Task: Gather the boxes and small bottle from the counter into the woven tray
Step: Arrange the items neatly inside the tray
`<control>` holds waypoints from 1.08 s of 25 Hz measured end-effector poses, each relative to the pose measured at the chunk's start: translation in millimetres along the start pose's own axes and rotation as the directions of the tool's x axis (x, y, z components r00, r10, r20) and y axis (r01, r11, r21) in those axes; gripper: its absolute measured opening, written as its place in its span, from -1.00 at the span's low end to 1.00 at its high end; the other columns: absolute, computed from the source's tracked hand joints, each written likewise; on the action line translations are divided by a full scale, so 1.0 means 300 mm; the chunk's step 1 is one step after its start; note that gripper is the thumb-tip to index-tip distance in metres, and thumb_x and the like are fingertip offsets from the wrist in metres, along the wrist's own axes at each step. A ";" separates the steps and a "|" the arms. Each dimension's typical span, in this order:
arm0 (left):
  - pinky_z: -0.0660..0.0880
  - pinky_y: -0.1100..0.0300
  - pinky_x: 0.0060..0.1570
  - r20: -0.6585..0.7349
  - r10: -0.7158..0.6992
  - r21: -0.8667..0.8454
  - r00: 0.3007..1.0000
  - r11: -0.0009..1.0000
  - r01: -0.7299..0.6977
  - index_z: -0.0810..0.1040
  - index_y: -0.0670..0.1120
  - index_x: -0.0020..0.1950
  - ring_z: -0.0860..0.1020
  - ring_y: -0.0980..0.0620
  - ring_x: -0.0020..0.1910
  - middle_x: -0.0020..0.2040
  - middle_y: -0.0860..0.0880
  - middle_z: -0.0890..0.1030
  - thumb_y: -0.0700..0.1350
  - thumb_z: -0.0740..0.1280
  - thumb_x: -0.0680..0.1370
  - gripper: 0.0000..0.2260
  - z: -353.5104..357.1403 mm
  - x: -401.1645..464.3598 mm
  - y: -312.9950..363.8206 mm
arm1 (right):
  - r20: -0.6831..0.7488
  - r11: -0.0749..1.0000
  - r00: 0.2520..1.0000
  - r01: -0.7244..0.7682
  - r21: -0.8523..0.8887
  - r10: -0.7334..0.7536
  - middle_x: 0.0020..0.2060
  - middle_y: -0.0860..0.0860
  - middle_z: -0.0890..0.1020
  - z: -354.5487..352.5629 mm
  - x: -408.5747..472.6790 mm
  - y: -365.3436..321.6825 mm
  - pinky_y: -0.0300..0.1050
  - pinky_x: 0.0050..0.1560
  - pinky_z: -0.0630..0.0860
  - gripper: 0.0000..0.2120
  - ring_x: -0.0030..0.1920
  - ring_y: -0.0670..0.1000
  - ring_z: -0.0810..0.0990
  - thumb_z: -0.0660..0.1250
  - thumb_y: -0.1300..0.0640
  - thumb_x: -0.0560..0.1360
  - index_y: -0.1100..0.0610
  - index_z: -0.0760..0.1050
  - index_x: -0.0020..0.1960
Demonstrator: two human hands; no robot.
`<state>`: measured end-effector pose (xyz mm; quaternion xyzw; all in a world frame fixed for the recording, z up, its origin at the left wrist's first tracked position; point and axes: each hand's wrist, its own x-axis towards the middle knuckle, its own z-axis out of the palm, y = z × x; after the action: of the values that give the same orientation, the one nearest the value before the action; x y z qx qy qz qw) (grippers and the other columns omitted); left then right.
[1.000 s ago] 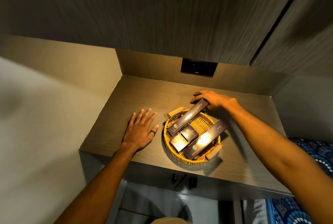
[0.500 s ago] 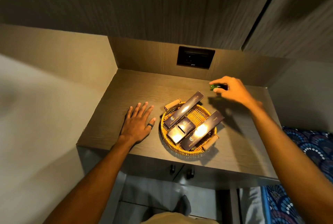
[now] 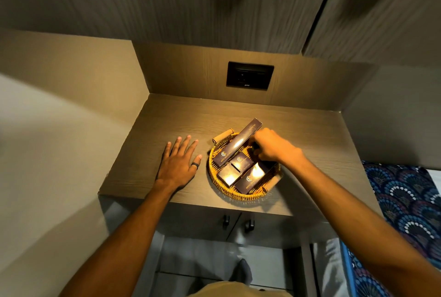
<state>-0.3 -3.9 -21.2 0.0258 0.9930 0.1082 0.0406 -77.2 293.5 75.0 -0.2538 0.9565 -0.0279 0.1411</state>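
A round woven tray (image 3: 216,178) sits on the wooden counter (image 3: 310,139). Inside lie a long dark box (image 3: 238,145) leaning over the far rim, two small dark boxes (image 3: 241,162) (image 3: 228,175), and another long dark box (image 3: 250,178). My right hand (image 3: 272,147) is curled over the tray's right half, fingers closed around a small dark item (image 3: 255,148), apparently the small bottle, which is mostly hidden. My left hand (image 3: 180,163) lies flat and open on the counter left of the tray, a dark ring on one finger.
A black wall socket (image 3: 249,78) sits in the back panel. Walls enclose the counter on the left and back. Two cabinet knobs (image 3: 237,221) are under the front edge. A patterned blue fabric (image 3: 405,201) lies to the right.
My right hand picked up the small green bottle at the back right of the counter and brought it down into the tray. My left hand stayed flat.
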 end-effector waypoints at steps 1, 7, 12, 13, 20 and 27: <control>-0.19 -0.15 0.64 0.002 -0.002 0.000 1.000 1.000 0.002 -0.02 0.11 0.70 -0.12 -0.07 0.69 0.72 0.00 -0.03 0.22 -0.04 0.72 -0.44 -0.002 0.000 0.001 | 0.002 1.000 1.000 0.006 0.006 -0.006 0.04 0.12 0.67 0.000 0.001 0.001 0.06 0.03 0.63 -0.77 0.07 0.17 0.65 0.42 0.24 0.44 0.15 0.62 0.10; -0.18 -0.15 0.64 -0.006 0.004 -0.016 1.000 1.000 -0.005 -0.01 0.11 0.70 -0.11 -0.07 0.69 0.72 -0.01 -0.01 0.23 -0.04 0.72 -0.44 -0.006 -0.003 0.002 | -0.002 0.995 0.999 -0.039 0.089 0.040 0.19 0.10 0.65 -0.038 -0.043 -0.007 0.07 0.18 0.63 -0.55 0.20 0.14 0.64 0.49 0.23 0.43 0.09 0.56 0.30; -0.17 -0.16 0.64 0.015 0.006 -0.021 1.000 1.000 -0.006 0.00 0.11 0.70 -0.10 -0.07 0.69 0.72 -0.01 -0.01 0.20 -0.03 0.73 -0.46 -0.015 0.003 0.001 | -0.282 0.968 0.937 -0.153 0.198 0.206 0.12 0.11 0.66 -0.049 -0.191 -0.061 0.10 0.19 0.57 -0.69 0.19 0.17 0.60 0.39 0.17 0.49 0.12 0.57 0.23; -0.18 -0.15 0.64 0.013 0.004 -0.036 1.000 0.999 -0.003 0.01 0.09 0.70 -0.10 -0.07 0.69 0.72 -0.02 0.00 0.18 -0.03 0.73 -0.47 -0.015 0.006 0.003 | -0.330 0.942 0.902 -0.191 0.275 0.279 0.15 0.10 0.65 -0.016 -0.229 -0.087 0.11 0.24 0.55 -0.72 0.22 0.16 0.59 0.33 0.13 0.54 0.11 0.56 0.24; -0.14 -0.14 0.65 -0.130 0.223 -0.280 0.966 0.927 -0.251 -0.02 0.00 0.70 -0.11 -0.05 0.68 0.71 -0.06 -0.04 -0.07 0.14 0.70 -0.41 -0.108 0.142 0.124 | -0.365 0.802 0.725 -0.448 0.394 0.585 0.66 0.16 -0.01 0.253 -0.352 -0.292 0.19 0.62 -0.14 -0.38 0.67 0.18 -0.12 0.12 -0.12 0.65 0.08 0.09 0.64; -0.23 -0.11 0.65 -0.001 0.455 0.002 0.890 0.890 -0.455 -0.08 0.07 0.69 -0.25 -0.06 0.66 0.70 -0.04 -0.16 0.09 -0.09 0.76 -0.51 -0.135 0.235 0.195 | -0.326 0.814 0.759 -0.442 0.378 0.563 0.65 0.13 -0.19 0.298 -0.338 -0.238 0.13 0.61 -0.25 -0.37 0.64 0.16 -0.27 0.00 -0.08 0.69 0.07 -0.13 0.67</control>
<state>-71.5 48.8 25.7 0.2574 0.9595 0.1137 0.0133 66.6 283.0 24.3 0.0497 0.9824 -0.1768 -0.0334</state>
